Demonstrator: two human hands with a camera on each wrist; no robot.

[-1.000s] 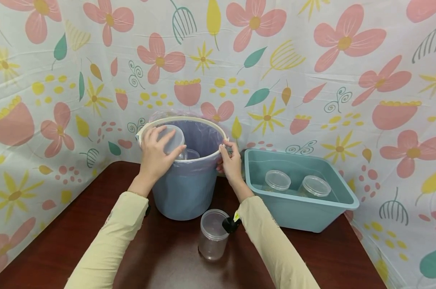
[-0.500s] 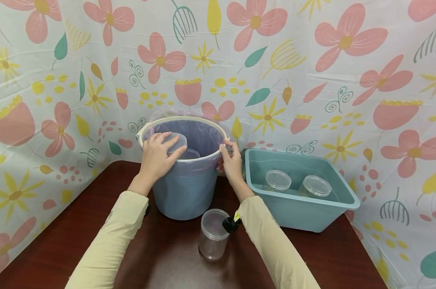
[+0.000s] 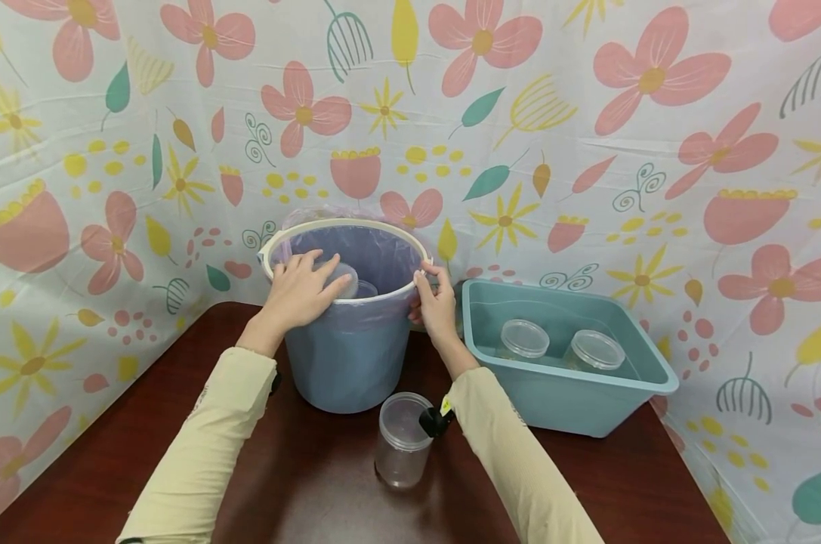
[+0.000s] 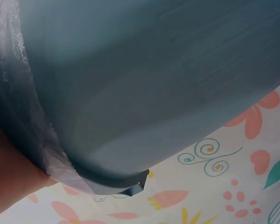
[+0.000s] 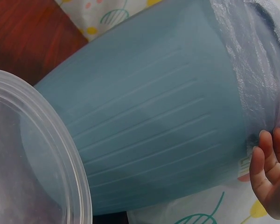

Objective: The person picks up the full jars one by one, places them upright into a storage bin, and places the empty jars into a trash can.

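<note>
A blue trash bin (image 3: 345, 363) with a cream rim and a thin plastic liner (image 3: 390, 257) stands on the table. My left hand (image 3: 300, 291) reaches over the bin's near left rim, fingers spread above a clear lidded jar (image 3: 344, 281) inside; whether they touch it is hard to tell. Another jar (image 3: 367, 289) shows partly beside it. At the right side, my right hand (image 3: 436, 302) pinches the bin's rim between thumb and fingers. In the right wrist view, curled fingers (image 5: 267, 158) lie by the liner. The left wrist view shows mostly the bin's wall (image 4: 144, 84).
A clear lidded jar (image 3: 403, 446) stands upright in front of the bin, near the right forearm. To the right is a teal rectangular tub (image 3: 566, 400) holding two jars with clear lids (image 3: 524, 338). A flowered cloth (image 3: 410, 113) hangs behind the dark red table (image 3: 301, 483).
The jar under my left hand has sunk lower into the bin, and that hand's fingers have spread and lowered slightly. My right hand keeps its place on the rim.
</note>
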